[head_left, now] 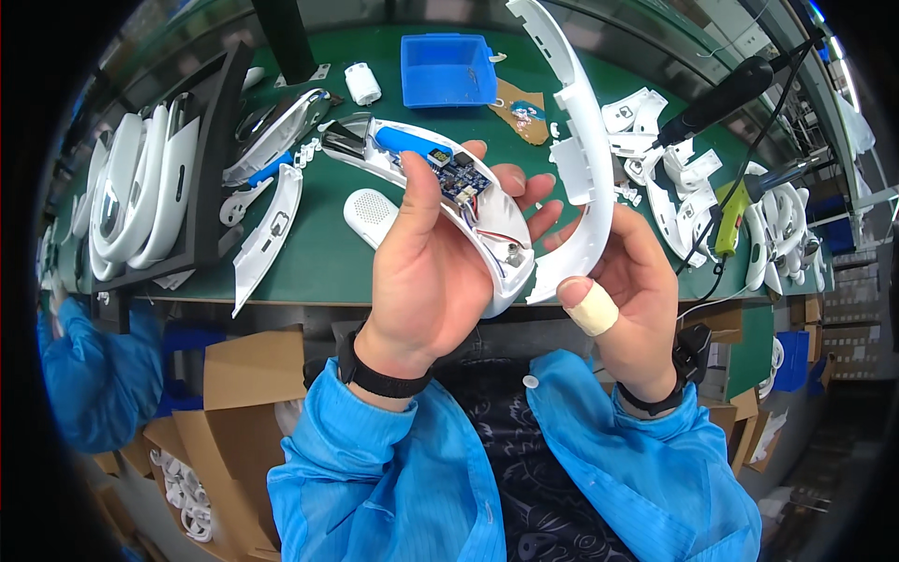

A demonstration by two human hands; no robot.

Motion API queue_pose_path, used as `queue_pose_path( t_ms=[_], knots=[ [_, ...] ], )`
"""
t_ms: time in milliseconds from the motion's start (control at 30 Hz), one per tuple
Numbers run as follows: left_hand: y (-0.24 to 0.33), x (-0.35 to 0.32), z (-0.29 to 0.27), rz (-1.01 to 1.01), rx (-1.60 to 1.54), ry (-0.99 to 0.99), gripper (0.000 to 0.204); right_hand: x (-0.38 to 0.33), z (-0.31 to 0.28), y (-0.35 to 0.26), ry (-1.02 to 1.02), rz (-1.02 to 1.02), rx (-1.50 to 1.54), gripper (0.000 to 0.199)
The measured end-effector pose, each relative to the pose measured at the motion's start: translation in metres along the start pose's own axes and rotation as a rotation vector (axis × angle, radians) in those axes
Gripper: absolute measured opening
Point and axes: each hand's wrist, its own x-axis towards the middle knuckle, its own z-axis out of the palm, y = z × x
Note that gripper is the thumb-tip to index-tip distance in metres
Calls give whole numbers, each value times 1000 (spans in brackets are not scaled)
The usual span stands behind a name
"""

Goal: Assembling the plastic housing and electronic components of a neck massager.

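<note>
My left hand (421, 253) is closed round a curved white device housing (492, 245). Its inside faces up and shows a blue battery (412, 143), a blue circuit board (459, 178) and thin red and white wires. In my right hand (632, 290), thumb and fingers grip the lower end of a long curved white plastic cover (590, 140), which stands up and away from the bench. The thumb has a pale wrap on it. The two parts are close together but look apart. Behind my left hand lies a white oval piece with a perforated grille (373, 214).
A blue open box (449, 73) sits at the back of the green bench (346, 281). At left, a black rack (201, 178) holds white curved housings. Loose white parts (688, 178) and a green-yellow electric screwdriver (735, 215) lie at right; a black screwdriver (721, 98) hangs above. Cardboard boxes (248, 370) stand below.
</note>
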Motion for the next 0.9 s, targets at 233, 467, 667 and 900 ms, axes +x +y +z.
queue_pose_path(
  t_ms=[233,467,667,900],
  knots=[
    [-4,3,2,20,103,33,57,5,0,2,18,-60,-156,64],
    [-8,5,-5,-3,134,-60,64,13,4,-10,-39,-29,-365,64],
    [-11,8,-11,50,128,-107,68,20,11,-17,-15,-113,-565,62],
    [-12,4,-11,43,124,-114,74,26,14,-22,-80,-189,-723,60]
  ],
)
